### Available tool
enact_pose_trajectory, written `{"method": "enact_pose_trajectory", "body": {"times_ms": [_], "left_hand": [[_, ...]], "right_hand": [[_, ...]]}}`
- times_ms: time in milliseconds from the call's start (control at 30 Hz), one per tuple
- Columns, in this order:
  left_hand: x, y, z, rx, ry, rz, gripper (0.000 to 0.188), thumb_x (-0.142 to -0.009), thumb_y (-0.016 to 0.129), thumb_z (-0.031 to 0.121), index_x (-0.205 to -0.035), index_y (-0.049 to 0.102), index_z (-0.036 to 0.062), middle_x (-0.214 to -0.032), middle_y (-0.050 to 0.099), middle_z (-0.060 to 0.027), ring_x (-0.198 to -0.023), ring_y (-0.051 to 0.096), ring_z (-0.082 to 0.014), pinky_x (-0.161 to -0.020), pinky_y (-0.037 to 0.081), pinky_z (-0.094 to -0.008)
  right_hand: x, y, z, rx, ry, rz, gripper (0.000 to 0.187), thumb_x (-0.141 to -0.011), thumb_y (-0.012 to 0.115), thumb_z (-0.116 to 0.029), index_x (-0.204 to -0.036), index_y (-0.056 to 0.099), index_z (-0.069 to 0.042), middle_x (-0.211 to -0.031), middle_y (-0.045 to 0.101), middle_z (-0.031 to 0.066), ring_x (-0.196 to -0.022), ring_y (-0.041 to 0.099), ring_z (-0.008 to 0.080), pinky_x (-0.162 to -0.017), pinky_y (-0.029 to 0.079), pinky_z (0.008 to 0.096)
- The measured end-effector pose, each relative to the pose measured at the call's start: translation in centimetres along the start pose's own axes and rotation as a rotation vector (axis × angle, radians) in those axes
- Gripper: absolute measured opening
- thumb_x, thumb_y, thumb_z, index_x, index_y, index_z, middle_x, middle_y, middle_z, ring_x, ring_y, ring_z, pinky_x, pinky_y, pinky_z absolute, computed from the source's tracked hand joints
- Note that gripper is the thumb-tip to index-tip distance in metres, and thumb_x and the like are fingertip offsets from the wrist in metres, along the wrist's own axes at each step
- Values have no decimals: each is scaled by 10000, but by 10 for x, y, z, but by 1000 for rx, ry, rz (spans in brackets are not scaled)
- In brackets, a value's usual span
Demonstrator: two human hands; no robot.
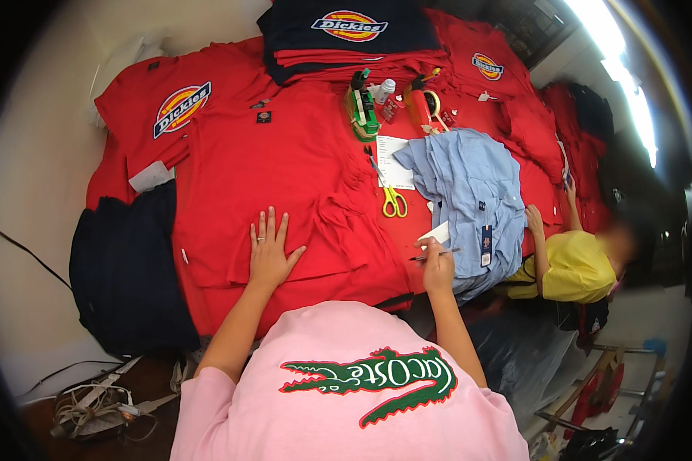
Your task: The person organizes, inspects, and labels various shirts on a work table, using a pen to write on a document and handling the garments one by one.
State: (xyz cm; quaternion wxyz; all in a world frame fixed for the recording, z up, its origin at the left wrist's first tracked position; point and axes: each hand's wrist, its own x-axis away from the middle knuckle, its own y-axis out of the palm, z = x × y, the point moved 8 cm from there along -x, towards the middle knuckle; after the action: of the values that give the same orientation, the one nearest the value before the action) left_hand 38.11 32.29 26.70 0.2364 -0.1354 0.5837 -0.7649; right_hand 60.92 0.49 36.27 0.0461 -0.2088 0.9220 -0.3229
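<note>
My left hand [271, 252] lies flat with spread fingers on a red T-shirt [246, 177] laid out over the table. A ring shows on one finger. My right hand [438, 265] is closed around a dark pen [451, 251], which points sideways. A small white slip of paper [436, 233] shows right beside its fingers; whether they also grip it I cannot tell. Just right of that hand lies a bunched light-blue shirt [469, 169] with a dark hang tag [486, 246]. Yellow-handled scissors [394, 203] rest partly on a printed sheet [392, 150], ahead of my right hand.
Green [362, 115] and red [417, 107] tape dispensers stand at mid-table, with a white bottle [385, 91] between. Folded red and navy garments [346, 58] are stacked behind; navy cloth [127, 269] hangs left. A person in yellow [580, 265] works at the right. Cables [100, 407] lie lower left.
</note>
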Motion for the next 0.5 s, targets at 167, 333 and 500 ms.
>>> {"method": "enact_pose_trajectory", "body": {"times_ms": [167, 333, 500], "left_hand": [[-1, -3, 2, 38, 22, 51, 940, -975, 685, 565, -1718, 294, 143, -1802, 134, -198, -1660, 139, -407, -1320, 134, -607], [2, -1, -4, 10, 14, 41, 963, -964, 678, 603, -1720, 290, 149, -1796, 154, -202, -1659, 146, -402, -1324, 137, -605], [-3, 2, -2, 3, 9, 24, 965, -960, 687, 589, -1721, 287, 151, -1799, 148, -200, -1661, 138, -402, -1322, 125, -613]], "right_hand": [[-4, 16, 33, 162, -362, 180, 250, -1128, 572, -189, -1251, 717, -26, -1149, 744, 149, -1099, 707, 252, -925, 544, 352], [-19, 66, 59, 463, -581, 175, 302, -1031, 662, -77, -1329, 679, -28, -1420, 677, 227, -1301, 640, 425, -1102, 496, 480], [-32, 82, 74, 452, -594, 133, 382, -984, 720, -95, -1363, 670, -80, -1489, 635, 206, -1422, 561, 411, -1158, 443, 504]]}}
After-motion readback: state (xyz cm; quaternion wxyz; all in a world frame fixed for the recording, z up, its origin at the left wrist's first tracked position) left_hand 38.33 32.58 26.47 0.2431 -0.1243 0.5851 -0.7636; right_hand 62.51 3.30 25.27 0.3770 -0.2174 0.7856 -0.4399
